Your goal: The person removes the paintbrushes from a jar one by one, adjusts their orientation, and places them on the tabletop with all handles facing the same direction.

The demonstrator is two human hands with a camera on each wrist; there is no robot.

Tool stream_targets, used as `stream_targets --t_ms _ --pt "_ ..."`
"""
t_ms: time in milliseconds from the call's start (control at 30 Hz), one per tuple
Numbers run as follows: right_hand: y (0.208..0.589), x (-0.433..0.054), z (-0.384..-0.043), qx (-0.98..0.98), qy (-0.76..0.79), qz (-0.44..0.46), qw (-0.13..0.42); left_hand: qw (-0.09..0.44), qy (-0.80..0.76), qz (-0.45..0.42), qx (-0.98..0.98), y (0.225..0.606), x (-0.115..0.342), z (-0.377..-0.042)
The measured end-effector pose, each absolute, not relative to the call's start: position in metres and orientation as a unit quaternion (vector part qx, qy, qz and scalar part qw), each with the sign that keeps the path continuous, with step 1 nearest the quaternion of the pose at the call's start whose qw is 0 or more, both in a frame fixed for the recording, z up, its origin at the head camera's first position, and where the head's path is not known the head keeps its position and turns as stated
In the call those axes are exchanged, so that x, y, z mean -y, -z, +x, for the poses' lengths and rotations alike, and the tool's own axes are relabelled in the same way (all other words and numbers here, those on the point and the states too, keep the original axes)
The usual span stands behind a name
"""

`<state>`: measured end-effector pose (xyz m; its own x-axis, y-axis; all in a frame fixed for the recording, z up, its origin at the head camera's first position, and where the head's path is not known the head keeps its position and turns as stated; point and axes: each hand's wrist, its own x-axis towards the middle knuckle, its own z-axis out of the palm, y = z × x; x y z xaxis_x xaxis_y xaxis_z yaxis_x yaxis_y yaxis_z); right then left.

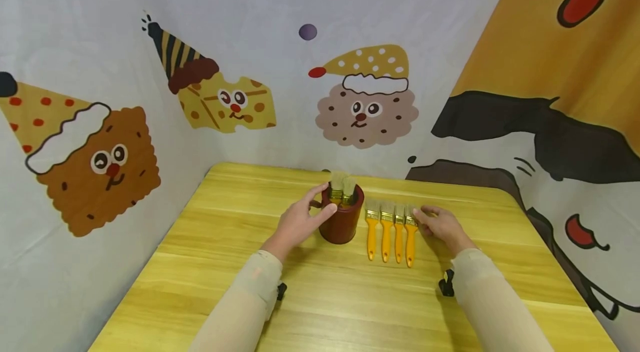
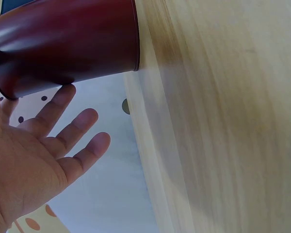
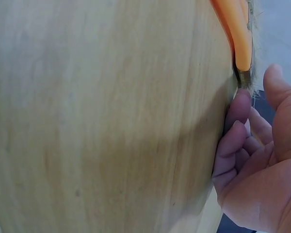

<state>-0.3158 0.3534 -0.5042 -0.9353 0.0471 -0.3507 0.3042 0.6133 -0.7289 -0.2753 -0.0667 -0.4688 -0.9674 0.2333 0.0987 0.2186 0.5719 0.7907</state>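
Observation:
A dark red mug (image 1: 341,228) stands upright on the table, with paintbrushes (image 1: 343,188) in it, bristles up. My left hand (image 1: 299,222) holds the mug near its rim, thumb on the near side and index finger on the far side. In the left wrist view its other fingers (image 2: 72,127) are spread beside the mug's wall. To the right of the mug, several paintbrushes (image 1: 386,231) with yellow-orange handles lie in a row, bristles away from me. My right hand (image 1: 442,225) reaches the rightmost brush (image 1: 410,241). A fingertip meets its metal band; the thumb (image 3: 276,80) is raised apart.
The wooden table (image 1: 320,307) runs back to a white cloth wall (image 1: 250,8) printed with cartoon figures. The cloth also borders the table on its left and right sides. Dark devices (image 1: 446,283) are strapped at both wrists.

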Motion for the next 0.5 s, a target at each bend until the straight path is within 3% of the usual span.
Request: stream_targets --t_ms 500 --pt "0.492 -0.354 -0.311 -0.89 0.428 0.087 0.13 0.005 -0.447 0.131 -0.885 0.469 0.066 -0.276"
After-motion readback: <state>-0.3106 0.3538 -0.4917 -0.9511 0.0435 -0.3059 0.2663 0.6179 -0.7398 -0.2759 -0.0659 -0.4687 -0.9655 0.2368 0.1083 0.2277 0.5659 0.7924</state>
